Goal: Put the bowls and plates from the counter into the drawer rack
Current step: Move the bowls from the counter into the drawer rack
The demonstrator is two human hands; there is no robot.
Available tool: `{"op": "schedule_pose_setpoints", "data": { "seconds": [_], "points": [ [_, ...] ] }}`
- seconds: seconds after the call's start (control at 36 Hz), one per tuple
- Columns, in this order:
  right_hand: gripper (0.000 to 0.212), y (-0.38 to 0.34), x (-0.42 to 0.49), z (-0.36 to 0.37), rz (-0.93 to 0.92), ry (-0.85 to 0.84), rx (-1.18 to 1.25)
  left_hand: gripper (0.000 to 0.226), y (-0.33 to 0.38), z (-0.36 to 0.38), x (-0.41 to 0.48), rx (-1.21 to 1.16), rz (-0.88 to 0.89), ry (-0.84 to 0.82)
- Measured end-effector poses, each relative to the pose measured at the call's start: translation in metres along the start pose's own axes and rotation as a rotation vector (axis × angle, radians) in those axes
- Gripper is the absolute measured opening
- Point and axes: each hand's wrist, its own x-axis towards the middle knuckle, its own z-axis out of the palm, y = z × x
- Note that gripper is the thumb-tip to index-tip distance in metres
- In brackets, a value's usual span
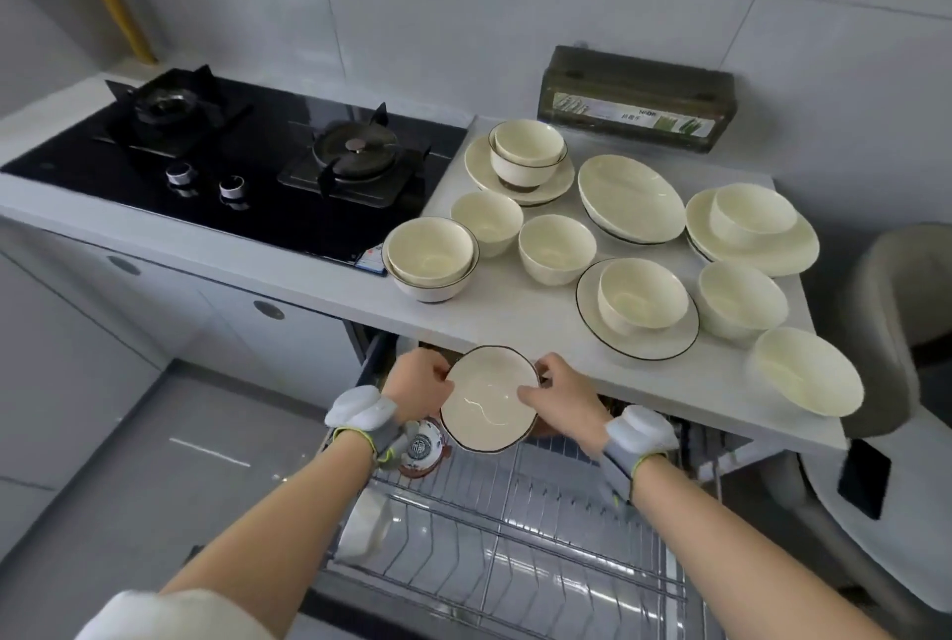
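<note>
I hold a cream bowl with a dark rim (489,402) in both hands, tilted toward me, above the back of the open wire drawer rack (541,526). My left hand (420,384) grips its left edge and my right hand (559,400) grips its right edge. Below the held bowl, a small patterned bowl (420,451) lies in the rack, and a white bowl (366,526) stands on edge at the rack's left. Several cream bowls and plates sit on the white counter (515,315), among them stacked bowls (430,255) at its left and a bowl on a dark-rimmed plate (639,310).
A black gas hob (247,150) takes up the counter's left part. A dark green box (636,98) stands against the tiled wall. A grey chair (906,310) with a black phone (863,477) is at the right. Grey floor lies to the left of the drawer.
</note>
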Motion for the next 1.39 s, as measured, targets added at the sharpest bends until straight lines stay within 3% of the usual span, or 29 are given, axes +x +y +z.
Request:
{"op": "schedule_pose_setpoints", "data": {
  "seconds": [0.08, 0.22, 0.31, 0.53, 0.67, 0.83, 1.03, 1.19, 1.39],
  "points": [
    [0.042, 0.013, 0.0, 0.019, 0.139, -0.334, 0.403, 0.022, -0.022, 0.011, -0.007, -0.037, -0.038, -0.066],
    [0.056, 0.044, 0.006, 0.049, 0.228, -0.51, 0.47, 0.025, -0.065, 0.029, -0.013, -0.062, -0.115, -0.169],
    [0.061, 0.057, 0.014, 0.077, 0.283, -0.487, 0.393, 0.027, -0.091, 0.039, -0.011, -0.061, -0.176, -0.197],
    [0.07, 0.089, 0.037, 0.161, 0.266, -0.332, -0.079, 0.039, -0.148, 0.053, -0.005, 0.042, -0.272, -0.129],
    [0.087, 0.105, 0.055, 0.219, 0.227, -0.35, -0.313, 0.042, -0.183, 0.064, 0.005, 0.054, -0.332, -0.111],
    [0.078, 0.114, 0.072, 0.262, 0.243, -0.322, -0.414, 0.042, -0.202, 0.072, 0.013, 0.042, -0.323, -0.076],
    [0.094, 0.124, 0.084, 0.293, 0.333, -0.323, -0.385, 0.037, -0.215, 0.081, 0.019, 0.011, -0.291, -0.054],
    [0.102, 0.133, 0.088, 0.308, 0.367, -0.283, -0.188, 0.036, -0.223, 0.086, 0.025, 0.013, -0.281, -0.062],
    [0.112, 0.138, 0.091, 0.313, 0.413, -0.316, -0.251, 0.038, -0.224, 0.09, 0.028, 0.007, -0.294, -0.092]
  ]
}}
